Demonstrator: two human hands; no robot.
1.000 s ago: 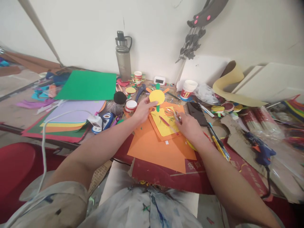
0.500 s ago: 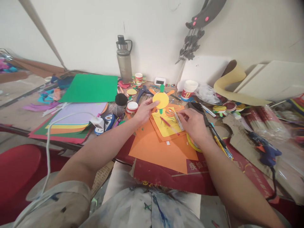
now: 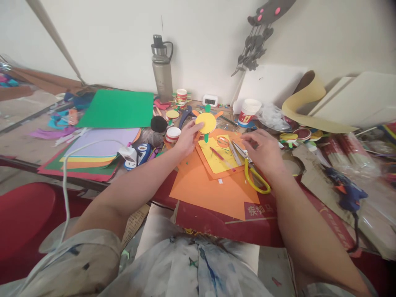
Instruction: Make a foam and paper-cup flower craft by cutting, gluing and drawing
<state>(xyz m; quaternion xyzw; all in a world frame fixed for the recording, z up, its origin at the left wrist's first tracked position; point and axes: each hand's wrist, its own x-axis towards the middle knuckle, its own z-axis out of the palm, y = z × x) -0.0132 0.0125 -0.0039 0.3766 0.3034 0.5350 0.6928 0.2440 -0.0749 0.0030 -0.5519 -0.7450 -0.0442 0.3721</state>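
My left hand pinches the lower left edge of a yellow paper disc that has green and orange paper strips sticking out around its rim. My right hand is above the scissors with yellow handles, its fingers curled and the tips drawn together; whatever they may hold is too small to make out. Below and between the hands, a yellow sheet lies on orange paper. On the yellow sheet rest a red pen, a slim white-grey tool and small green scraps.
A green sheet and stacked coloured paper lie left. Behind stand a bottle, paper cup and small digital clock. A glue gun rests on cardboard at right. A white cable hangs at left.
My right hand has moved right, away from the slim white-grey tool, uncovering more of the scissors. My left hand still holds the yellow disc, shifted slightly left in the view.
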